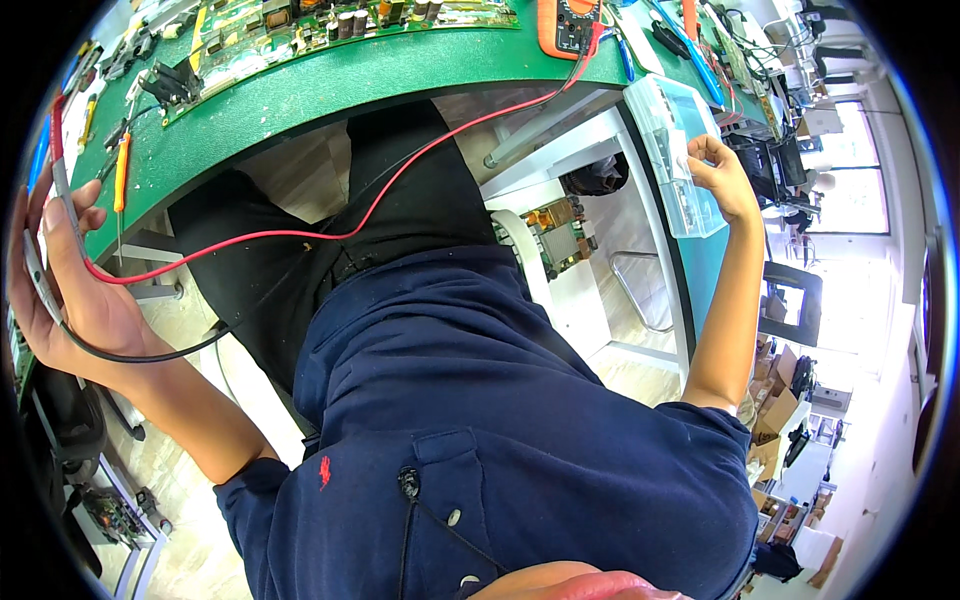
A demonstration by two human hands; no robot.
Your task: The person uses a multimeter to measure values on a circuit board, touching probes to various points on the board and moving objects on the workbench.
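Observation:
My left hand (85,300), at the far left by the bench edge, is closed around two test probes. The red probe (58,150) points up past my fingers, and the black probe (42,280) lies across them. A red lead (375,205) and a black one run from them, the red reaching the orange multimeter (570,28) on the bench. At the right, my right hand (722,180) is over a clear plastic box (700,220) with small parts in it. Its thumb and fingers are pinched together; whatever is between them is too small to name.
A long green circuit board (330,50) lies on the green bench (400,75). An orange-handled screwdriver (122,170) rests at the left edge, near a black clip-like part (170,85). Another board (560,240) is below the bench. Blue-handled tools (690,50) and wires crowd the far right.

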